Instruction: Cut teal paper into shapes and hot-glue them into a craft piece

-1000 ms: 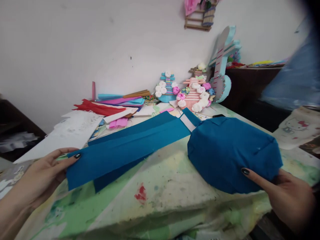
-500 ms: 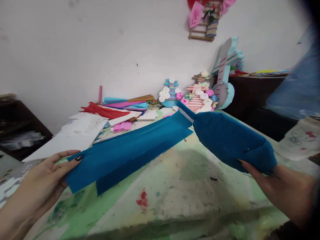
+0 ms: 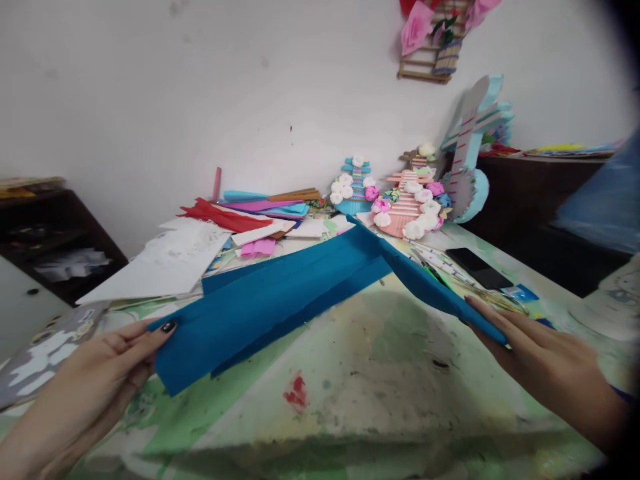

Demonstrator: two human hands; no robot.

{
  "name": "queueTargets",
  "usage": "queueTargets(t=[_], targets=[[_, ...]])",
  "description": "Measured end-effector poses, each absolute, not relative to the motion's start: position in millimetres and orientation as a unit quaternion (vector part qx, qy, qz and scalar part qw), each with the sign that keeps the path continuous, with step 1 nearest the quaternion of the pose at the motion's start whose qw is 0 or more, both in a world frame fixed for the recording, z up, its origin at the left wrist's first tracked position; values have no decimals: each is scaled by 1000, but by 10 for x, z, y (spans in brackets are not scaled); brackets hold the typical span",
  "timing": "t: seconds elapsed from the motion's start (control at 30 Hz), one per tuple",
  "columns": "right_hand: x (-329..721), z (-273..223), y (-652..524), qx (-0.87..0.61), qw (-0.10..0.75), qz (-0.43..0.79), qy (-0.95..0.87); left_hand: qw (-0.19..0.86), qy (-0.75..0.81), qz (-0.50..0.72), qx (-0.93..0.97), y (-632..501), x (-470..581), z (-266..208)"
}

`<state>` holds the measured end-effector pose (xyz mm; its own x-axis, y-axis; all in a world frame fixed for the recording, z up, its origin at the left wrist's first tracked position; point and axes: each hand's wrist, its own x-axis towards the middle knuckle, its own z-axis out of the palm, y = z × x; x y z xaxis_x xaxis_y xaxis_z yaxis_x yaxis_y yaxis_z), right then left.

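My left hand (image 3: 107, 363) pinches the near left end of a long blue crepe paper strip (image 3: 270, 290), thumb on top. The strip stretches up and right, with a second layer hanging beneath it. At its far end it meets a thin flat blue paper-covered piece (image 3: 425, 283), which is seen almost edge-on. My right hand (image 3: 535, 353) is closed round the lower right end of this piece, fingers along its edge. Both blue things are held above the stained green table cover (image 3: 350, 380). Whether they are joined at the far end I cannot tell.
Behind lie red crepe paper (image 3: 225, 215), white sheets (image 3: 155, 260) and flower-trimmed craft instruments (image 3: 407, 200). A black phone (image 3: 479, 268) and scissors (image 3: 505, 300) rest at right. A grey board with white scraps (image 3: 50, 353) sits at left.
My right hand has turned the blue piece from showing its broad rounded face to nearly edge-on. The phone and scissors behind it now show. The view has shifted slightly left.
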<state>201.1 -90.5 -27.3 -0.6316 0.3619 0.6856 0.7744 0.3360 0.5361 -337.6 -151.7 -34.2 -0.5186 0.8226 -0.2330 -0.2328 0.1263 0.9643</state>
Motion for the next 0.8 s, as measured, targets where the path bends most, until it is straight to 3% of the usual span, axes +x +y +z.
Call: queueTargets(t=[0.2,0.8], targets=[[1945,-159,-946,-380,155,-413,-813,444,599,609,272,-1570,-3292,-354],[1801,-218,-751,-277,106,-419,-858,435,593,632,245,-1830,-3087,-483]])
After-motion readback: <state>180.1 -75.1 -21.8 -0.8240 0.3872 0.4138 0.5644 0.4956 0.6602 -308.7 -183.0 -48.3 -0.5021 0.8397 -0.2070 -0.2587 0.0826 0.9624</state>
